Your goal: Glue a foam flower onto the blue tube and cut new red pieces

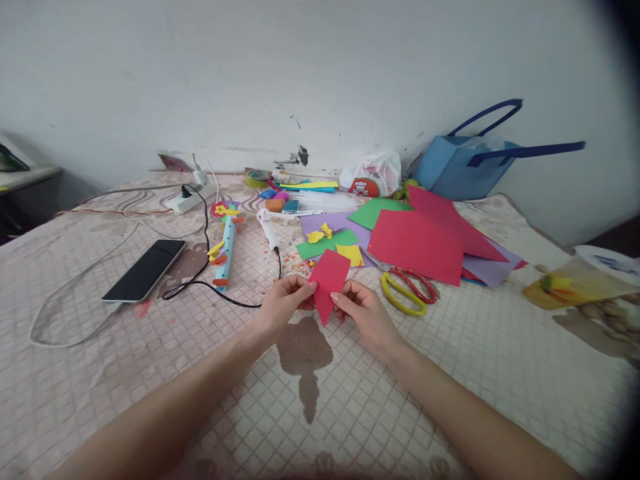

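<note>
- Holding a small red paper piece (329, 273) right between both hands now, broad at the far end, tapering to a point on the near side!
- Pinching the left edge with the left hand (283, 301), with thumb laid on the face and fingers bent behind.
- Pinching the lower right edge with the right hand (364, 308), likewise with thumb in front and fingers curled underneath; cannot tell whether touching the cloth (350, 400) at the tip.
- Spotting a yellow paper square (351, 255) just past the top right corner, with green paper (333, 242) right beside.
- Over to the right, near the right hand: finding scissors (396, 270) with yellow and red handles, lying with blades toward the yellow square, and larger red sheets (417, 243) just beyond.
- Swinging left: passing a white glue gun (269, 235), then a decorated light-blue strip (227, 247), then a dark-screened phone (145, 270) on a pale cable (65, 344).
- On to the print: catching white marks in a red patch (364, 187) on a white plastic bag (377, 168) by the wall, too small to read.
- Picking out dark-blue lettering on a see-through tub (575, 280) at far right, too blurred to make out.
</note>
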Demonstrator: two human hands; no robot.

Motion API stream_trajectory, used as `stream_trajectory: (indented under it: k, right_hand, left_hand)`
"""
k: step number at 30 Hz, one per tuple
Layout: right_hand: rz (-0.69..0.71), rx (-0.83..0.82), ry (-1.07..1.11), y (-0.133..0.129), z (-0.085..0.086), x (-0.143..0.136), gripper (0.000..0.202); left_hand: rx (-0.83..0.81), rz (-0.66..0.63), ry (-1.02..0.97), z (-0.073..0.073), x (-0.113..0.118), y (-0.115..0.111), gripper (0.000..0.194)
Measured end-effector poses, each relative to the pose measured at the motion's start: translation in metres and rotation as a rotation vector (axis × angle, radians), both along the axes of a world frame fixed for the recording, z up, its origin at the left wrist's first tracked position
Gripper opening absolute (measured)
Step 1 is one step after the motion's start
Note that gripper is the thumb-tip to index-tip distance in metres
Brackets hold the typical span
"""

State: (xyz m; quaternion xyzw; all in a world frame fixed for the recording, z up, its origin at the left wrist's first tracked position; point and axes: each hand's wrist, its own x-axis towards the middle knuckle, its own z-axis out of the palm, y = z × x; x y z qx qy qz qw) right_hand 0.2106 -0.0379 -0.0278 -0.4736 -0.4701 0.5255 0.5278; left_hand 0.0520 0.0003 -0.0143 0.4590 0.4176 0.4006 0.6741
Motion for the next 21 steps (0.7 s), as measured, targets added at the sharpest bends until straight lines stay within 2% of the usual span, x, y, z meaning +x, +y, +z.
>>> stream_trajectory:
  k: [3, 8, 11, 14, 17, 21]
  right_hand:
    - [0.011, -0.005, -0.007, 0.0, -0.001, 0.0, 0.022]
    - [-0.006, -0.012, -0.018, 0.0, -0.003, 0.001, 0.023]
    - [-0.031, -0.013, -0.003, 0.0, -0.003, 0.0, 0.023]
    - [-0.025, -0.02, -0.001, 0.0, -0.002, -0.002, 0.023]
    - [-0.028, -0.017, -0.008, 0.0, -0.001, -0.003, 0.024]
    - [-0.102, 0.02, -0.019, 0.004, 0.002, 0.004, 0.023]
  left_hand:
    - [-0.02, 0.003, -0.011, -0.002, -0.002, 0.004, 0.028]
    - [-0.012, 0.093, -0.041, -0.001, -0.004, 0.01, 0.033]
    - [-0.042, 0.003, -0.03, -0.001, -0.002, 0.006, 0.039]
    - [-0.003, -0.073, 0.001, -0.002, 0.002, 0.0, 0.033]
    - [0.015, -0.033, 0.034, -0.005, 0.001, 0.001, 0.033]
    - [0.076, 0.041, 0.125, -0.005, -0.006, 0.012, 0.045]
